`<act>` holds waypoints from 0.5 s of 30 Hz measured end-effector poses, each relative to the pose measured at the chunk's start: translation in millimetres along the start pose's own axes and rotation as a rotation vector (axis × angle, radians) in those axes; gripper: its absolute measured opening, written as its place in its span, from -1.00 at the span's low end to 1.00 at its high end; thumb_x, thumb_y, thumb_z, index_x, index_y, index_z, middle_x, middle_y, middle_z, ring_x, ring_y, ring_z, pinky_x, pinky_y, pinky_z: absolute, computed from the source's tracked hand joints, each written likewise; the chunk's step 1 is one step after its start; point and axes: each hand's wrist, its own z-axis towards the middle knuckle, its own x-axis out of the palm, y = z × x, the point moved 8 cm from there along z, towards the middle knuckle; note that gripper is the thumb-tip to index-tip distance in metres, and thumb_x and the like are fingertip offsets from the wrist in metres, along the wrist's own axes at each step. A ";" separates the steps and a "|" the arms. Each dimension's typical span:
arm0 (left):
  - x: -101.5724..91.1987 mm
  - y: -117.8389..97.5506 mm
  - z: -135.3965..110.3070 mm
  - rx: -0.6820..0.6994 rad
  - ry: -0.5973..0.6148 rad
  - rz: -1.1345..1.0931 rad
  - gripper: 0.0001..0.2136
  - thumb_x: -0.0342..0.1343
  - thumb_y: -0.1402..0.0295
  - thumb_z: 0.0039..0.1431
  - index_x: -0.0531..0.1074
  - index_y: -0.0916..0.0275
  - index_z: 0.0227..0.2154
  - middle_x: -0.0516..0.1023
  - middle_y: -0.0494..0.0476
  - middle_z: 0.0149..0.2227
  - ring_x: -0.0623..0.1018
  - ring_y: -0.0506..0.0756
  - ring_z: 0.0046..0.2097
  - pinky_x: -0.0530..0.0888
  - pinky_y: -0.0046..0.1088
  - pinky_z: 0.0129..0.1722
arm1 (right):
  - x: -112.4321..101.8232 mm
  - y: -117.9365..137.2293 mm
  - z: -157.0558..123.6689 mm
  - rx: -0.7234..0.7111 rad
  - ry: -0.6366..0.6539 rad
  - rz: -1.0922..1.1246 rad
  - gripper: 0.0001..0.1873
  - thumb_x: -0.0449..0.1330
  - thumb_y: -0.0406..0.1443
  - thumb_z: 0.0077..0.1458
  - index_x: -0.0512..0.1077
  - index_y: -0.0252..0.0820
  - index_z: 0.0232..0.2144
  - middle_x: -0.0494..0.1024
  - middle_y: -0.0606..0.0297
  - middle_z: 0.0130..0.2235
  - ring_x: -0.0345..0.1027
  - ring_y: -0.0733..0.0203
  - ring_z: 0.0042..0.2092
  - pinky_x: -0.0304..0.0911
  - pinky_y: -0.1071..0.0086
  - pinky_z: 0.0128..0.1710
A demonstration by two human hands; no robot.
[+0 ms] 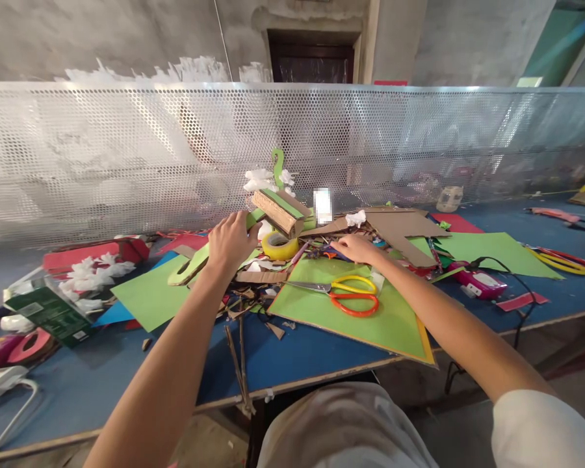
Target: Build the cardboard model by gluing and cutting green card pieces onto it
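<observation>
My left hand (231, 244) is closed around a green-covered cardboard shape (195, 265) with curved ends. The shape runs out on both sides of the fist. Just beyond it, a cardboard block with a green top (280, 211) is tilted, its corrugated edge facing me. To the right, my right hand (355, 248) is down among small scraps with its fingers drawn together; what they hold, if anything, cannot be made out. Between the hands lies a roll of yellow tape (279, 246). Scissors with yellow and orange handles (353, 296) rest on a green sheet (322, 325).
A perforated metal screen (175, 149) stands behind the blue table (297, 361). On the right are a pink glue gun (480, 281) with a black cord, another pair of scissors (563, 260) and brown cardboard (400, 227). A green box (49, 309) and crumpled white paper (95, 276) are left.
</observation>
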 end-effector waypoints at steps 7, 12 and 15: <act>2.5 -3.6 -1.3 0.019 0.011 0.017 -0.56 -0.05 0.08 0.42 0.44 0.24 0.17 0.64 0.37 0.03 0.63 0.40 0.03 0.51 -0.14 -0.06 | -6.2 15.7 -8.5 -0.260 0.129 -0.126 -0.67 0.28 -0.03 0.25 0.58 -0.17 -0.21 0.68 0.14 -0.19 0.49 0.12 -0.22 0.18 0.37 -0.28; 6.3 -9.0 -2.6 0.044 0.032 0.038 -0.57 -0.03 0.10 0.41 0.44 0.24 0.16 0.64 0.38 0.04 0.62 0.39 0.04 0.50 -0.14 -0.04 | 14.8 24.9 -26.7 -0.261 0.474 -0.269 -0.57 0.46 -0.08 0.02 0.59 -0.17 -0.12 0.66 0.21 -0.20 0.47 0.13 -0.26 0.18 0.35 -0.31; 7.9 -12.5 -3.6 0.056 0.047 0.047 -0.57 -0.03 0.10 0.41 0.44 0.25 0.16 0.63 0.39 0.04 0.61 0.39 0.06 0.49 -0.14 -0.02 | 18.0 25.9 -30.4 -0.188 0.520 -0.318 -0.58 0.44 -0.10 0.05 0.57 -0.18 -0.09 0.66 0.17 -0.13 0.48 0.10 -0.23 0.17 0.35 -0.34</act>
